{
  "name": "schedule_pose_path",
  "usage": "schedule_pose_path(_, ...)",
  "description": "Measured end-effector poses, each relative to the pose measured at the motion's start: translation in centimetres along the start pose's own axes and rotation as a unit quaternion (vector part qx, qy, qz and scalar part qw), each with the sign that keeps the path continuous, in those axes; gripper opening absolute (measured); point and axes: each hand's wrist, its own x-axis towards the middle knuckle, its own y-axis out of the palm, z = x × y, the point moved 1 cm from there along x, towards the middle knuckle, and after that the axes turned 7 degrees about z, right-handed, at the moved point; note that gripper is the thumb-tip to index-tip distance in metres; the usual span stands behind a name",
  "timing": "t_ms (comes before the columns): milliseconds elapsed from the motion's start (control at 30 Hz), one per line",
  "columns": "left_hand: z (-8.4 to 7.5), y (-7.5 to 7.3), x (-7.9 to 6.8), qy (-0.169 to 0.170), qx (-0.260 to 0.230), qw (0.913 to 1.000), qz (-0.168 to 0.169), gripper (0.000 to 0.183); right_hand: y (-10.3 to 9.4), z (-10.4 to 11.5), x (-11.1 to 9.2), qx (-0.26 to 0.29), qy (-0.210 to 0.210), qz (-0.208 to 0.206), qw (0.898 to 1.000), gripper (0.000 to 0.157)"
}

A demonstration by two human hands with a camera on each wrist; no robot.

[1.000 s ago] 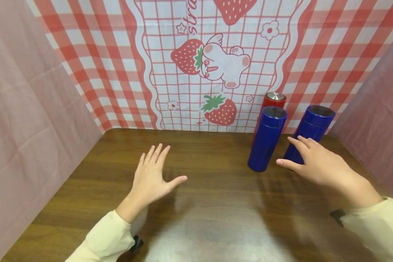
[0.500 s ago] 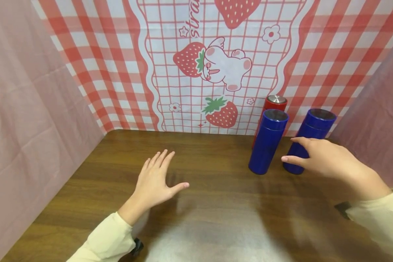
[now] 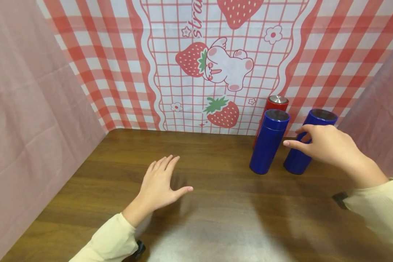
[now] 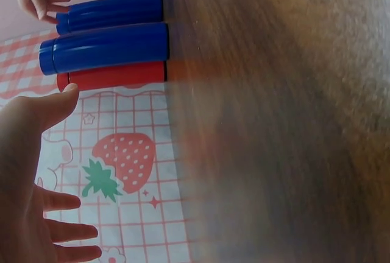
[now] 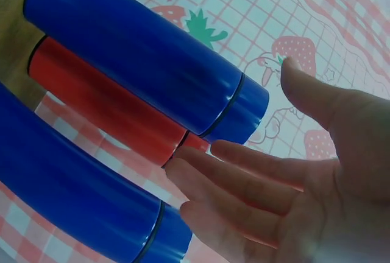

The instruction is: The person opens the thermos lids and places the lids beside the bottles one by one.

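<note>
Blue bottle (image 3: 269, 145) stands upright just left of the right hand (image 3: 330, 145), which is spread wide.

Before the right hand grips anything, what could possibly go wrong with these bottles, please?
The right hand is close to two tall, upright bottles; it might tip the right blue bottle or brush the left blue bottle. The red bottle stands just behind the left blue one, so a backward fall could knock it over too.
</note>
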Motion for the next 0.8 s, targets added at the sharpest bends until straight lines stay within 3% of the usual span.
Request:
schedule_pose_path(333, -0.5, 0.1, -0.3, -0.003, -0.010, 0.9998, 0.017, 0.096, -1.5, 0.5, 1.1, 0.010, 0.004, -0.034, 0.999, 0.074)
schedule_pose_path(800, -1.3, 0.4, -0.3, -0.005, -0.055, 0.9970, 0.053, 0.096, -2.2, 0.5, 3.1, 0.012, 0.012, 0.037, 0.999, 0.085)
